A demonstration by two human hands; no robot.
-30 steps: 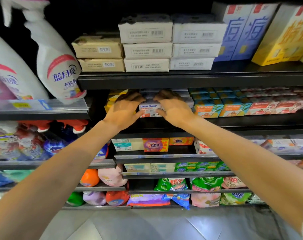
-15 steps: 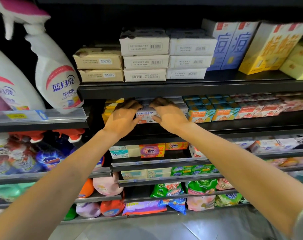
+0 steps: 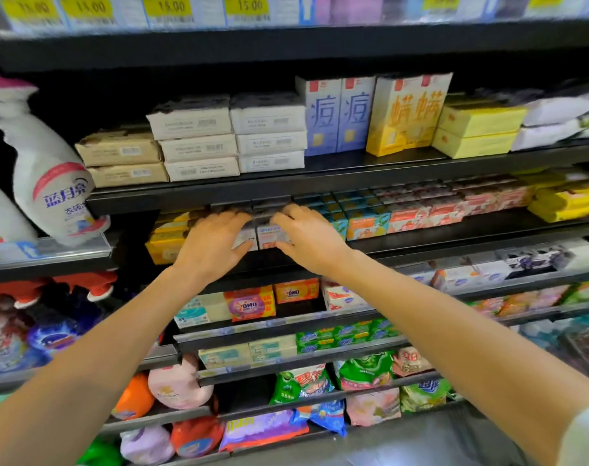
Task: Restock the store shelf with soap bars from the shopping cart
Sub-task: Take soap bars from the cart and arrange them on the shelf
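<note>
Up on the second shelf, both hands meet at the soap boxes, small pale cartons with blue lettering on the front and a reddish strip low down (the print is too blurred to read). They stand in a row at the shelf's front edge, printed faces turned outward toward the aisle, long axis running left to right along the shelf. The left hand lies against the left box, fingers spread wide, thumb under its lower edge. The right hand covers the right side, fingers reaching over the top, thumb touching the front face. Yellow boxes sit just left, teal boxes just right.
</note>
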